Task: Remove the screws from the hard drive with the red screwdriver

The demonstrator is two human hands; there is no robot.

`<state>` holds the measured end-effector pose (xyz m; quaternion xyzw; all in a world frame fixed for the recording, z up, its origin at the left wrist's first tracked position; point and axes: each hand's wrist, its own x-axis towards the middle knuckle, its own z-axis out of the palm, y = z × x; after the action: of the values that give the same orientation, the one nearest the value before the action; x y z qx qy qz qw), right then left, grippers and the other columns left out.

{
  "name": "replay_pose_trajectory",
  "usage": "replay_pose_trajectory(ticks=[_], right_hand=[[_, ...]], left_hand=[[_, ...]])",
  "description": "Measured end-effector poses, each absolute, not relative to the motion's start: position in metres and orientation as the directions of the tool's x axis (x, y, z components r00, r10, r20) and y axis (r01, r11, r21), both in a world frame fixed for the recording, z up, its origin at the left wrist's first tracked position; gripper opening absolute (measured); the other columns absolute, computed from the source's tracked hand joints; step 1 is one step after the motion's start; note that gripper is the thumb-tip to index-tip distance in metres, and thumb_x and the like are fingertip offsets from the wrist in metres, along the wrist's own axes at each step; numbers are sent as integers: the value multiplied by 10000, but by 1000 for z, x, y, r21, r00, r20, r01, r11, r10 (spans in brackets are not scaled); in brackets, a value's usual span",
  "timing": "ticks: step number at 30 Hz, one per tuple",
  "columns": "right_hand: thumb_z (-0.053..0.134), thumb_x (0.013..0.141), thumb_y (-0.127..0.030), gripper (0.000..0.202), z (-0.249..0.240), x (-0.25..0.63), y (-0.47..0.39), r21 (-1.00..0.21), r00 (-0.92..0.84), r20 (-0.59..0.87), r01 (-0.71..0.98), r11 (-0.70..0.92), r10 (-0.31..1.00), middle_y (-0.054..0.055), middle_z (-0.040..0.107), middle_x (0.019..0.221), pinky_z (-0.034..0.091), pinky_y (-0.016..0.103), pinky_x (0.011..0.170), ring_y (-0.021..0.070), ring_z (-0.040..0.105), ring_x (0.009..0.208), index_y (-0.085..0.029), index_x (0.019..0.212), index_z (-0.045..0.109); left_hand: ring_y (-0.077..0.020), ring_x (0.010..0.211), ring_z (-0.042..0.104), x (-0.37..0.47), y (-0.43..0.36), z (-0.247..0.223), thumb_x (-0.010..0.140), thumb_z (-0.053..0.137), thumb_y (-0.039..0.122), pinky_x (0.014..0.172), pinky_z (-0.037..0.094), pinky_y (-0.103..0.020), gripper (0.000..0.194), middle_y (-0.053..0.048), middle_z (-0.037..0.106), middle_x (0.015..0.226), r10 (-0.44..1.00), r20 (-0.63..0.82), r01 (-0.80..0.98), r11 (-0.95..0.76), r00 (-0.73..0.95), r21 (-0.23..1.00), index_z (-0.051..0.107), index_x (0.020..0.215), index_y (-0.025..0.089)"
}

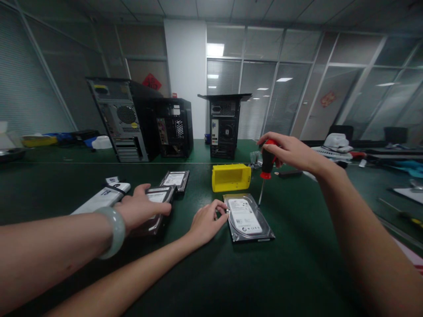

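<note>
Presently the hard drive [246,216], its long axis running away, is pinched at its left edge by the left hand's [206,220] fingers [220,207], while the upright screwdriver [267,169], gripped by the right hand [287,152], is held just beyond its far right corner.

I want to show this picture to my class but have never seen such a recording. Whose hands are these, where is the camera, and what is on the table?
The camera sits on a person's head, looking down at their own bare hands. Their right hand grips a red-and-black screwdriver, tip pointing down over the green table. Their left hand touches the corner of a hard drive. The braceleted hand, apparently a co-worker's, rests on another drive. A yellow bin and computer cases stand behind.
</note>
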<state>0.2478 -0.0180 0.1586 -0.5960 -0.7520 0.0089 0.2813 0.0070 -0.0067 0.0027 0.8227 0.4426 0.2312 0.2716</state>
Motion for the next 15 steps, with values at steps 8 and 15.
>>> replay_pose_trajectory(ticks=[8, 15], right_hand=[[427, 852, -471, 380, 159, 247, -20, -322, -168, 408, 893, 313, 897, 32, 620, 784, 459, 292, 541, 144, 561, 536, -232, 1134, 512], [435, 843, -525, 390, 156, 249, -14, -301, -156, 432, 903, 305, 888, 27, 619, 755, 445, 280, 511, 126, 537, 498, -226, 1075, 526]], left_hand=[[-166, 846, 565, 8, -7, 4, 839, 453, 408, 755, 429, -292, 288, -2, 642, 957, 860, 120, 618, -446, 496, 647, 557, 1040, 230], [-168, 835, 567, 8, -8, 5, 841, 451, 399, 769, 426, -297, 281, -1, 640, 936, 860, 132, 614, -451, 493, 648, 559, 1039, 231]])
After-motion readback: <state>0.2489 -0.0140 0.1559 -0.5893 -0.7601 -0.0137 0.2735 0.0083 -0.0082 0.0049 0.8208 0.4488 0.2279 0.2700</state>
